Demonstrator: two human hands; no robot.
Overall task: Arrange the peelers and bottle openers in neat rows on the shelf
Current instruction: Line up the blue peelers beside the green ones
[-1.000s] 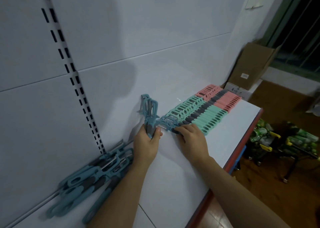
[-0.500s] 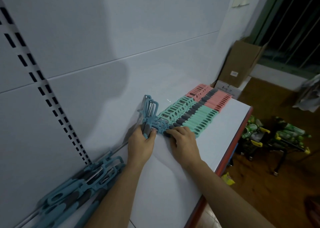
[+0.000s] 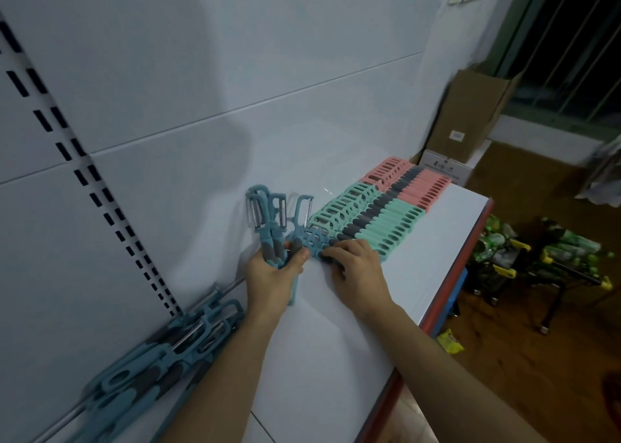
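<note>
Mint-green peelers [image 3: 389, 222] and pink peelers [image 3: 425, 184] are sharing one dark grey band of grips. Blue-and-grey peelers [image 3: 267, 217] are showing silver blades. The white shelf [image 3: 336, 328] is showing a red edge, and black slots [image 3: 81, 178] are dotting the white back panel [image 3: 201, 73].

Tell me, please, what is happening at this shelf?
A person is laying peelers in a row on the shelf. The left hand holds a bunch of blue peelers upright. The right hand holds one blue peeler down beside the mint row; pink ones lie beyond. A blue pile waits further left.
</note>
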